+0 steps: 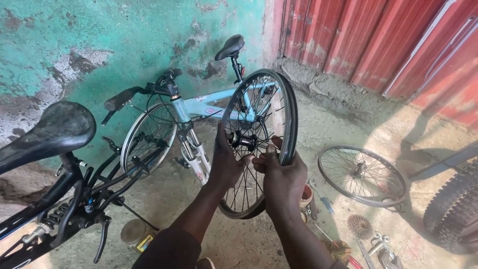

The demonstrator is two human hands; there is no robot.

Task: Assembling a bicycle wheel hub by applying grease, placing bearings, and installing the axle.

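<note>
Centre of the frame, a bicycle wheel (259, 144) with a black tyre stands upright, lifted off the ground, and both hands are on it. Left hand (226, 162) is wrapped around the hub area, fingers closed through the spokes from the left side. Right hand (281, 174) clamps the rim and tyre at the lower right, thumb pressing up beside the hub (243, 141), fingers curled round the tyre edge. The two hands sit just beside each other, nearly touching.

Behind the wheel, a light blue bicycle (199, 112) leans against the green peeling wall (99, 40), its black saddle up at the top middle. Lower left, a black bicycle (59, 199) fills the corner, its saddle big in the foreground. Right of centre, a bare spoked rim (362, 174) lies flat on the concrete floor (328, 119). Far right edge, a knobby tyre (455, 209) pokes in. Lower right, a sprocket cluster (359, 225) and some metal tools (383, 249) lie on the ground. Red corrugated sheeting (378, 40) covers the upper right.
</note>
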